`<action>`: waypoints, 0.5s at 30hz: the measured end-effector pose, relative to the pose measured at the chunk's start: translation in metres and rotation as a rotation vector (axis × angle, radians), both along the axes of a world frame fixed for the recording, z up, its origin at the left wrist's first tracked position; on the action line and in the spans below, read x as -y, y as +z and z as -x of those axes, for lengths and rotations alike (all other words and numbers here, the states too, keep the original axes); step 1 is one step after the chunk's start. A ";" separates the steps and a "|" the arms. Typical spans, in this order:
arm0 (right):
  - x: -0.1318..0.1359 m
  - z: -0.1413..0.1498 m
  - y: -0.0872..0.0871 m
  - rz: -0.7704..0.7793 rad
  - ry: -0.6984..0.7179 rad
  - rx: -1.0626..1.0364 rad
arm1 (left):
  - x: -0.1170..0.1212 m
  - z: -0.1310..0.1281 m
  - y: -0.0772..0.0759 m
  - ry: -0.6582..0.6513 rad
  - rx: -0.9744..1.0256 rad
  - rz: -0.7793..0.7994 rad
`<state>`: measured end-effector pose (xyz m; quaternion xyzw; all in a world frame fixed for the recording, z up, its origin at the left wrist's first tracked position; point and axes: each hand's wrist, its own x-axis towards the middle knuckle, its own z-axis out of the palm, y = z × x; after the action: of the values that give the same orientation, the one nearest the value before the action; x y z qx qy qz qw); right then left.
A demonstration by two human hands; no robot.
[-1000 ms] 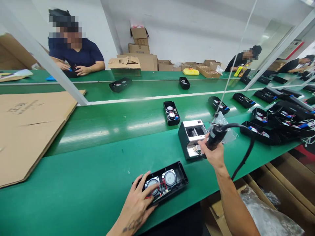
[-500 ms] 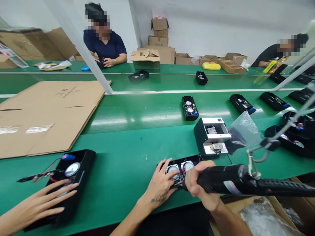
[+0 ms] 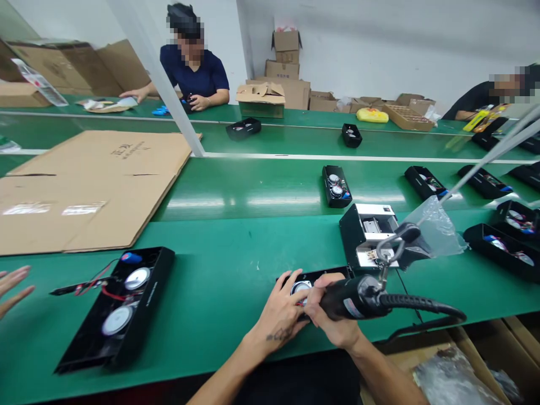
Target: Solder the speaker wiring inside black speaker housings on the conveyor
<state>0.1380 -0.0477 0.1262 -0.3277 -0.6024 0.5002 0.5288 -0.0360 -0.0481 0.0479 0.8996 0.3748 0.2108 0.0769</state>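
Observation:
A black speaker housing (image 3: 327, 275) with round drivers lies at the near edge of the green bench. My left hand (image 3: 282, 313) rests on it with fingers spread over a driver. My right hand (image 3: 333, 323) is wrapped round a black electric screwdriver (image 3: 358, 296), whose tip points down into the housing between my hands. The tool's cable trails off to the right and a hanging wire rises from its hook. A black and silver screw feeder box (image 3: 366, 233) stands just behind.
A second open speaker housing (image 3: 118, 306) with red wires lies at the left, a co-worker's fingertips (image 3: 12, 284) beside it. Flat cardboard (image 3: 93, 180) covers the far left. More housings ride the belt (image 3: 337, 185). Other people sit across and at the right.
My right hand has drawn the screwdriver closer and more upright over the housing. The co-worker's hand has let go of the left housing and pulled back to the frame's edge.

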 end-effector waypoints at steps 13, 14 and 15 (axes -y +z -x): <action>-0.002 0.004 0.004 -0.115 0.022 0.015 | 0.000 -0.001 0.000 -0.008 0.025 -0.035; -0.002 0.004 0.004 -0.122 0.029 0.021 | -0.001 0.000 -0.003 -0.007 0.020 -0.033; -0.001 0.003 0.005 -0.121 0.030 0.022 | -0.001 0.000 -0.006 -0.006 0.016 -0.027</action>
<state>0.1345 -0.0469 0.1308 -0.2916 -0.6422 0.4671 0.5332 -0.0358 -0.0473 0.0419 0.8999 0.3686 0.2229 0.0687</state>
